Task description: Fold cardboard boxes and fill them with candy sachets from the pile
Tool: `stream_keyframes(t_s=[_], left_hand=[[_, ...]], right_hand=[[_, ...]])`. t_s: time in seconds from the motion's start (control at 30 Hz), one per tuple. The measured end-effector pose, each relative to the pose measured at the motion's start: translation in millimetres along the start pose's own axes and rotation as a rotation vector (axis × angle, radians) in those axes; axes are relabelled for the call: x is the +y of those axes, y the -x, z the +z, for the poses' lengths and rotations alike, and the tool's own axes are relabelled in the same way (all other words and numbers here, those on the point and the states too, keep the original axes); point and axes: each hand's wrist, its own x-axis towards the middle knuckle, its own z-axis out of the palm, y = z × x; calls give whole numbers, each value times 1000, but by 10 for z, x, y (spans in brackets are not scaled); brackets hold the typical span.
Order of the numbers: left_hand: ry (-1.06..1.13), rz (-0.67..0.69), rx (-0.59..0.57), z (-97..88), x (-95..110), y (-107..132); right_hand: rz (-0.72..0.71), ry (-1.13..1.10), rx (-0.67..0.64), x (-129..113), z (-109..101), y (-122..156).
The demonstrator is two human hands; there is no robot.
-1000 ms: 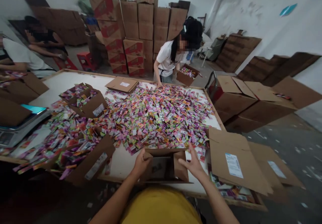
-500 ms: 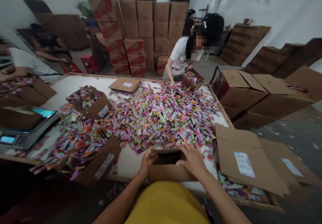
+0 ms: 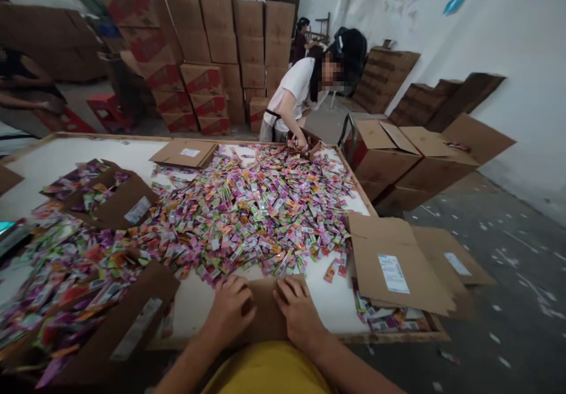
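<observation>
A small brown cardboard box is at the table's near edge, right against my yellow top. Its plain brown side faces me and its inside is hidden. My left hand grips the left edge of the box with curled fingers. On the right edge, my right hand holds on, fingers bent over the cardboard near its far end. Just beyond both hands spreads a heap of small colourful packets, purple, green and orange, on the white table.
Boxes filled with packets stand at left and near left. Flattened cardboard lies at right, another flat stack at the far edge. Across the table a co-worker reaches into a box. Closed cartons stand beyond the right edge.
The box's dark open inside was showing between my hands; now a brown panel faces up there. My hands have come closer together. The view has swung right, and the co-worker's arm has shifted towards their box.
</observation>
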Motion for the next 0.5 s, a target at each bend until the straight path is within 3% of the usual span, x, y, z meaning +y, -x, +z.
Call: stream_keyframes(t_s=[0.1,0.2,0.3,0.4,0.5], left_hand=[[-234,72,-101,139,173,-90],[-251,102,-160,238,159,-88],[-270,119,-333,275,133,-115],[-327,40,-445,275,175,-241],[-280,-114,-386,194,159,-319]], right_hand=[[61,-34,-67,-53,-49,-61],[43,-114,-70,-27,-113,-79],[-2,-223,-2,103,-200,-134],[-77,-433,25,443,-268,-363],[-27,-893,20,1144,-321,-750]])
